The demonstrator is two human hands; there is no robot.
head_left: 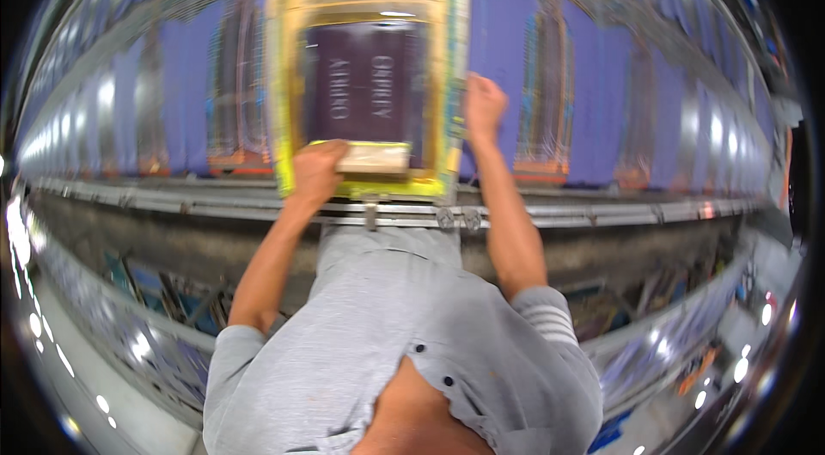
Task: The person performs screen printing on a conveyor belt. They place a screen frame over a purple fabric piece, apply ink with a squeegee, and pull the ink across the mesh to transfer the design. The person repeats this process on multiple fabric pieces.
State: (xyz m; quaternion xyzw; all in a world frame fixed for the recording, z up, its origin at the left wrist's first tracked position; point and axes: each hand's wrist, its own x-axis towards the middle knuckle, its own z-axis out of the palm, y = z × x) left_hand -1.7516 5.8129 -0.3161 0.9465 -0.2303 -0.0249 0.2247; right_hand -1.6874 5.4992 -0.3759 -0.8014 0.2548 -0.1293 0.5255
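By the bench's near edge [593, 213], the left hand [317, 168] pinches the scraper [375, 159]; one-sided pressure could tilt it; right hand [486, 104] grip unclear.

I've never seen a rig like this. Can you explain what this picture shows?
No robot here, just a person's two bare hands. A wide fisheye camera on the person's head looks down, so straight edges bend. The left hand holds the left end of a pale block inside a yellow-edged frame. The right hand is curled at the frame's right side; blur hides whether it is gripping. The frame's dark panel carries pale lettering. Purple pieces lie to both sides, and a metal rail runs along the near edge.
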